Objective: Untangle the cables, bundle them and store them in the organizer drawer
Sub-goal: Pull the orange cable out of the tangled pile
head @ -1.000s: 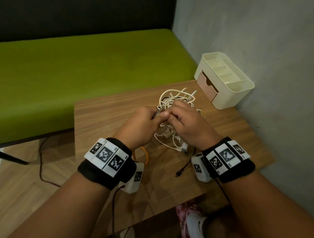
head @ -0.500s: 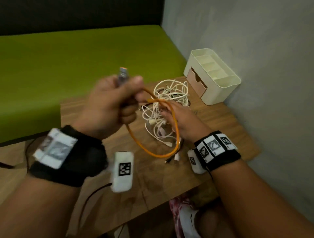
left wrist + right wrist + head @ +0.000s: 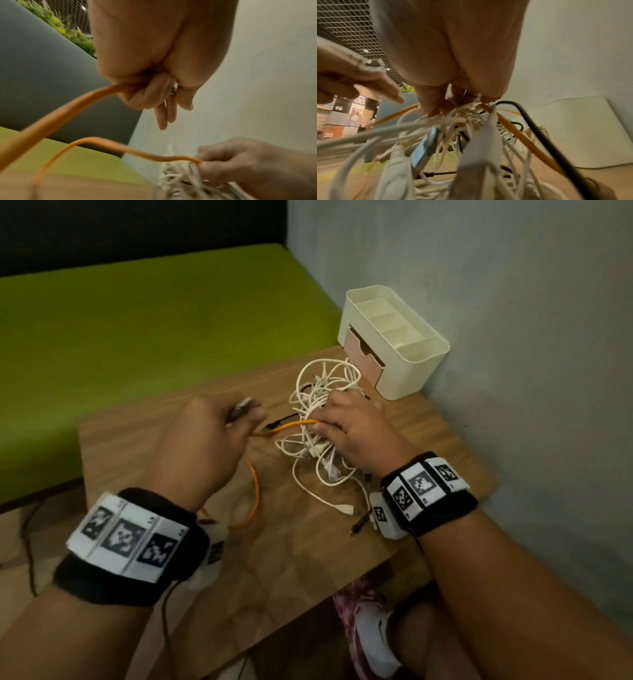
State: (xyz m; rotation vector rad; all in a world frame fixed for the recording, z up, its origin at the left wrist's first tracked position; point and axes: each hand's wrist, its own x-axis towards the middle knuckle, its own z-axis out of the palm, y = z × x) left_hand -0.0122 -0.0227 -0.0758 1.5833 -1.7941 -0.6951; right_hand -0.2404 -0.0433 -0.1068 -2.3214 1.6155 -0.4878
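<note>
Orange cable (image 3: 291,424) pulled from white cable tangle (image 3: 320,419) at counter (image 3: 144,433) centre.
Held level between curled left hand (image 3: 202,446) and pinching right hand (image 3: 356,433), running 9 to 3 o'clock; the left-wrist view alone shows a metal plug (image 3: 174,90) gripped.

Orange cable (image 3: 255,491), white cables (image 3: 318,392), cream organizer (image 3: 407,371), green bench (image 3: 154,313)
</note>
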